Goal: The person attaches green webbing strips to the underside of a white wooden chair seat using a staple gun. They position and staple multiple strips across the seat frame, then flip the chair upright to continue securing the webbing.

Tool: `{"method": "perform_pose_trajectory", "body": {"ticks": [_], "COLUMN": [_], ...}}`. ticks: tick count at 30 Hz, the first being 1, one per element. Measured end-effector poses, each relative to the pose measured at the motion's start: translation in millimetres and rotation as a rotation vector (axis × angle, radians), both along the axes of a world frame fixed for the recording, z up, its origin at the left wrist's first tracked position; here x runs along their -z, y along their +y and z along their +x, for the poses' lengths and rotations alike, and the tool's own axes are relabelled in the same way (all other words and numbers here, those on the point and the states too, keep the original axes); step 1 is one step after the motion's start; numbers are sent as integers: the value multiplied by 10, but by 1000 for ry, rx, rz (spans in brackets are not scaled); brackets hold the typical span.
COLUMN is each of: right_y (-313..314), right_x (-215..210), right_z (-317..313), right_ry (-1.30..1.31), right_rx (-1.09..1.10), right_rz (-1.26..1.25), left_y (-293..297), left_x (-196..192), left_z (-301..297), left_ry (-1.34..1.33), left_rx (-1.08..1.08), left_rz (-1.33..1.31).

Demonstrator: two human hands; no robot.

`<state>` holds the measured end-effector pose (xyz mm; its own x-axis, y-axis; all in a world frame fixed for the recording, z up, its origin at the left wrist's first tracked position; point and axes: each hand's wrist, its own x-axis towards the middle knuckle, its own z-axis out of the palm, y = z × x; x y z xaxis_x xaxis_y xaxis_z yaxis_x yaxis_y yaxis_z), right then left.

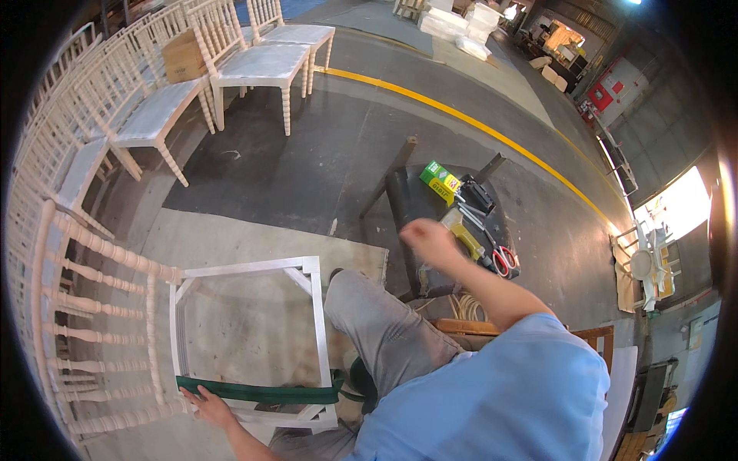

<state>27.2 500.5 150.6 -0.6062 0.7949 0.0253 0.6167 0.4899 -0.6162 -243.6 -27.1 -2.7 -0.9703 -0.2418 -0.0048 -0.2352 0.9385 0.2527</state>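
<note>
Webbing's barely started: one green strap (257,393) crosses the white chair frame's (317,323) near rail, left hand (206,405) flat on it. Right hand (430,240), blurry, loosely curled, holds nothing, heading for the stapler (465,234) beyond the frame. Rest of seat unwebbed.

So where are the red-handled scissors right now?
The red-handled scissors lie on the dark stool at centre-right, beside the yellow stapler, just beyond the right hand.

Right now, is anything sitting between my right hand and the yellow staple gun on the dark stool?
Nothing visible blocks it. The right hand hovers, blurred, beside the yellow staple gun on the dark stool. The red-handled scissors and green box lie off to the sides.
</note>
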Motion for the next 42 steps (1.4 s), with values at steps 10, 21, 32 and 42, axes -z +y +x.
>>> {"method": "perform_pose_trajectory", "body": {"ticks": [10,21,32,42], "right_y": [1311,639,-3148,-4184], "right_x": [810,-76,-137,664], "right_z": [1264,119,-2902,-3340], "right_ry": [-358,-3,-142,-210], "right_rx": [69,-340,-985,-1005], "right_rz": [-114,-179,-887,-873], "left_y": [-173,90,-56,-110], "left_x": [-166,-237,-153,-188], "left_z": [-70,36,83,116], "left_ry": [63,-86,56,41], "left_rx": [-54,-284,-284,-325], "left_rz": [18,271,356,443]}}
